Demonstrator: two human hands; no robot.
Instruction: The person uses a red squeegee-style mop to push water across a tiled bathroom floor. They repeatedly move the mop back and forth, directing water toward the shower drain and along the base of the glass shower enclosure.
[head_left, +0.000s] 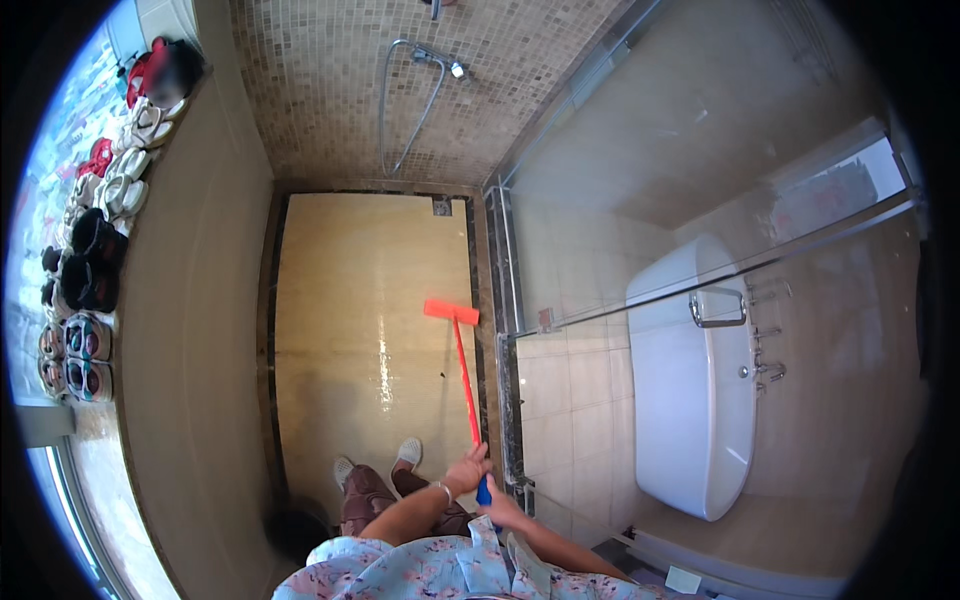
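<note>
A long-handled floor cleaning tool has a wide red head (451, 311), a red pole (467, 382) and a blue grip (484, 491). My left hand (469, 469), with a bracelet at the wrist, is closed around the pole just ahead of the blue grip. Behind it, my right hand (504, 510) holds the blue grip. The head appears to rest on the wet, shiny yellowish floor (360, 277), close to its dark right border. Whether the head carries bristles or a blade is too small to tell.
A mosaic-tiled wall with a hand shower (456, 70) rises ahead, above a floor drain (442, 206). To the right are a glass panel (592, 247) and a white bathtub (675, 390). Shoes (90, 337) line the left ledge. A dark round object (296, 525) sits by my left leg.
</note>
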